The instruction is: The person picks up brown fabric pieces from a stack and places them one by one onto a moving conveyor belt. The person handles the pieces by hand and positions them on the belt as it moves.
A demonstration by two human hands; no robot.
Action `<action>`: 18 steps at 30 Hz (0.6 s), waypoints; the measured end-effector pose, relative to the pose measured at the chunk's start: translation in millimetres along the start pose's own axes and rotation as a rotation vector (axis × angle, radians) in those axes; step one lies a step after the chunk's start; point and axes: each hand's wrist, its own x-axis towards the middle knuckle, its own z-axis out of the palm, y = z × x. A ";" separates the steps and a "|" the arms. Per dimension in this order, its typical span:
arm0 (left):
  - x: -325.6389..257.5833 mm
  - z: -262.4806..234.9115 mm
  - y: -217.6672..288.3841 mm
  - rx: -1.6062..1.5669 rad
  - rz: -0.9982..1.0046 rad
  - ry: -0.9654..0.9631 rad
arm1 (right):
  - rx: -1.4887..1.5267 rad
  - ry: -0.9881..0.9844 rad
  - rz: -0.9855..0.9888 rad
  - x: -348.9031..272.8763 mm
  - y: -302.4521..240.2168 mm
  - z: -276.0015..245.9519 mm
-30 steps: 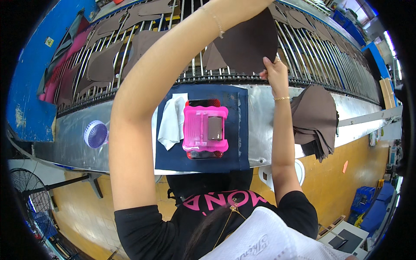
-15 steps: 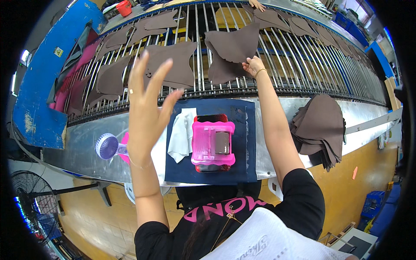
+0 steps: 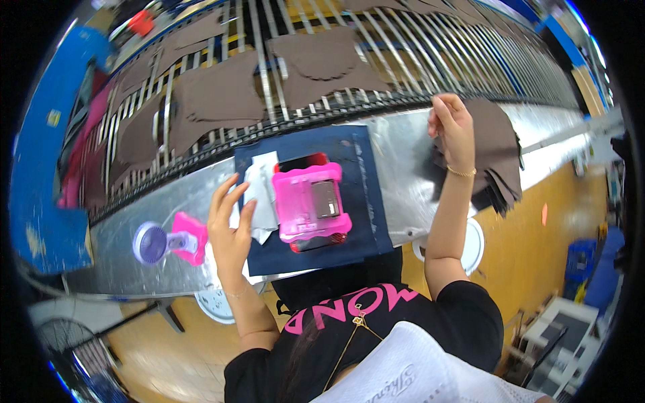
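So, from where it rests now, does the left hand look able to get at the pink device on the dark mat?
Probably yes. The left hand lies on the white cloth right beside the pink device on the dark blue mat, and nothing stands between them. The right hand is away at the brown pieces.

Bright even light, fisheye-bent edges, blurred dark rim

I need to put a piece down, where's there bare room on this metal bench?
Bare metal bench shows between the navy mat and the brown stack under the right hand. The left hand, white cloth, pink device and small fan crowd the left.
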 end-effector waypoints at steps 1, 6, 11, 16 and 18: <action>-2.5 0.8 -4.2 -0.002 -0.012 0.015 | -0.144 0.089 -0.015 -10.7 -2.6 -24.7; -3.0 7.6 -8.8 -0.055 -0.006 -0.007 | -1.177 0.668 0.038 -54.5 -22.4 -161.2; -6.6 12.7 -5.2 -0.067 -0.004 -0.028 | -1.559 0.515 0.383 -71.0 5.5 -242.3; -12.0 16.3 -0.4 -0.076 -0.023 -0.021 | -1.531 0.573 0.415 -69.6 5.9 -241.4; -13.3 13.9 0.8 -0.077 -0.026 -0.009 | -1.527 0.572 0.413 -63.3 3.8 -247.3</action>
